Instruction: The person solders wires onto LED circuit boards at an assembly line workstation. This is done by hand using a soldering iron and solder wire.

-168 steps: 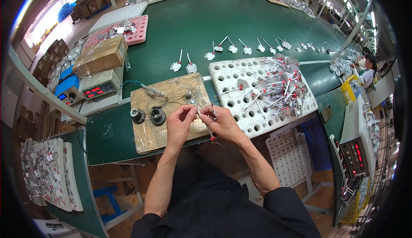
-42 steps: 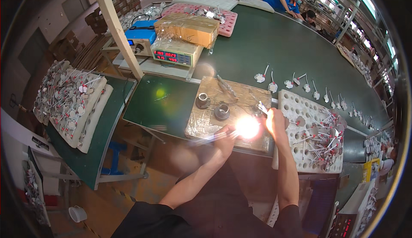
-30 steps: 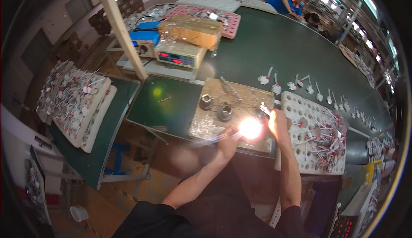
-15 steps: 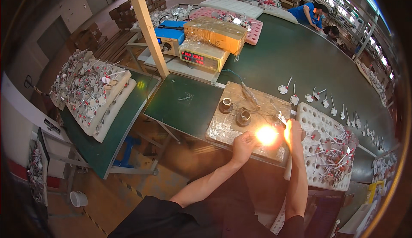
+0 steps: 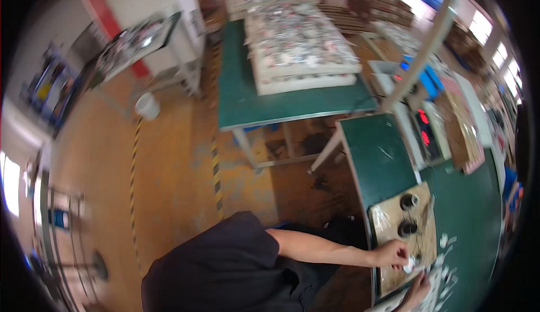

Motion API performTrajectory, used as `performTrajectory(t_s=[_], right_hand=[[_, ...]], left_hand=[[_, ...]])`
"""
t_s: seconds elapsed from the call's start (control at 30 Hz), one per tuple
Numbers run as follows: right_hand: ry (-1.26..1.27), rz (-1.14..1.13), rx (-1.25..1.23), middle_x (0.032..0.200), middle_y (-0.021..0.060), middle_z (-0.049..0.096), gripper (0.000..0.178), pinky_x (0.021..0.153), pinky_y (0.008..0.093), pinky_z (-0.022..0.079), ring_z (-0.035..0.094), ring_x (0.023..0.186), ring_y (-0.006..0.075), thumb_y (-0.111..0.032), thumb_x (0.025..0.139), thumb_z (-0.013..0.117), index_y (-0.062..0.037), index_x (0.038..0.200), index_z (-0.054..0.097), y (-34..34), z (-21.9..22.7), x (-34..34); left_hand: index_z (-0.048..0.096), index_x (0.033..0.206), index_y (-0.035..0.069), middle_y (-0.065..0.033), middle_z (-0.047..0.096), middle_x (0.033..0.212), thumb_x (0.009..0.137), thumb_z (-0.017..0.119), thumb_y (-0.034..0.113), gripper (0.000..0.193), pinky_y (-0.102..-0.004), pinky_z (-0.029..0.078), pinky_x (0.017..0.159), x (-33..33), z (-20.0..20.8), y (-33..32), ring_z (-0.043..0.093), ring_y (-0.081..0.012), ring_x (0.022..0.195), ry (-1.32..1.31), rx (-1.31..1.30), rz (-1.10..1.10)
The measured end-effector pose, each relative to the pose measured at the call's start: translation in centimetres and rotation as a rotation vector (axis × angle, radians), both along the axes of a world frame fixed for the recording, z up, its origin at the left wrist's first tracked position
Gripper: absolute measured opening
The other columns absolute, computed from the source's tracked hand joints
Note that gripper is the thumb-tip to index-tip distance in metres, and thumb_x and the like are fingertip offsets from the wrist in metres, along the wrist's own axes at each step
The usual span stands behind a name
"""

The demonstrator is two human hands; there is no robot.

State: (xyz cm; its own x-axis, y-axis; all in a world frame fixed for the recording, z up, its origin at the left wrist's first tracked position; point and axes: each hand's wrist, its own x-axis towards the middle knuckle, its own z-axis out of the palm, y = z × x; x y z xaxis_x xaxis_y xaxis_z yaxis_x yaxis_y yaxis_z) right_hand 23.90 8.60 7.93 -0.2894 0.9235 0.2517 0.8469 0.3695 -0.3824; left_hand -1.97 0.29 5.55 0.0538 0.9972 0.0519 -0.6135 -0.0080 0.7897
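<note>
At the lower right my left hand (image 5: 394,254) is closed, its fingertips pinching a small white disc-shaped lamp part (image 5: 409,264). It is held over the near part of a film-wrapped wooden board (image 5: 387,215). Just below, my right hand (image 5: 416,292) is bent in close to the part, its fingers drawn together; blur hides what they hold. Two dark round sockets, one farther (image 5: 409,201) and one nearer (image 5: 407,229), stand on the board beyond my left hand.
A green table (image 5: 298,107) bears foam trays (image 5: 306,87) piled with parts. Right of it stand a wooden post (image 5: 419,64), a meter with red digits (image 5: 424,129) and a blue instrument (image 5: 430,81). White wired parts (image 5: 445,242) lie on the green bench. A white bucket (image 5: 147,105) stands on the floor.
My view has swung left, so the board and both hands now sit at the lower right. The bright light between my hands has gone out.
</note>
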Motion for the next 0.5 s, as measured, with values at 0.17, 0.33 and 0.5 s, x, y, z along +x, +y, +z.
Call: performTrajectory(t_s=[0.17, 0.33, 0.5], right_hand=[[0.117, -0.483, -0.095, 0.071, 0.0152, 0.062, 0.061, 0.053, 0.0435, 0.047, 0.054, 0.061, 0.0236, -0.059, 0.094, 0.048, -0.0049, 0.101, 0.075, -5.9, 5.3, -4.7], [0.401, -0.212, 0.003, 0.059, 0.0044, 0.051, 0.059, 0.039, 0.025, 0.031, 0.039, 0.05, 0.0118, -0.045, 0.103, 0.039, 0.0029, 0.092, 0.071, -7.2, 4.2, -4.2], [0.89, -0.396, -0.302, 0.085, 0.004, 0.055, 0.059, 0.044, 0.0226, 0.037, 0.043, 0.058, 0.0095, -0.049, 0.103, 0.034, -0.0034, 0.138, 0.047, -9.1, 5.1, -5.9]], left_hand=[[0.056, 0.08, -0.002, -0.0087, 0.063, 0.065, 0.08, 0.065, -0.002, 0.009, -0.0263, 0.048, 0.047, -0.4, 4.8, 3.4, 0.064, -0.0123, 0.055, 0.137, 0.206, 0.222], [0.051, 0.077, 0.0, -0.0101, 0.059, 0.07, 0.081, 0.063, 0.002, 0.013, -0.0341, 0.048, 0.053, 1.8, 11.5, 13.7, 0.063, -0.0197, 0.061, 0.082, 0.263, 0.283], [0.057, 0.081, 0.001, -0.0201, 0.055, 0.092, 0.075, 0.065, 0.018, 0.02, -0.0466, 0.047, 0.075, 6.8, 10.1, 13.5, 0.057, -0.0368, 0.089, 0.574, 0.512, 0.53]])
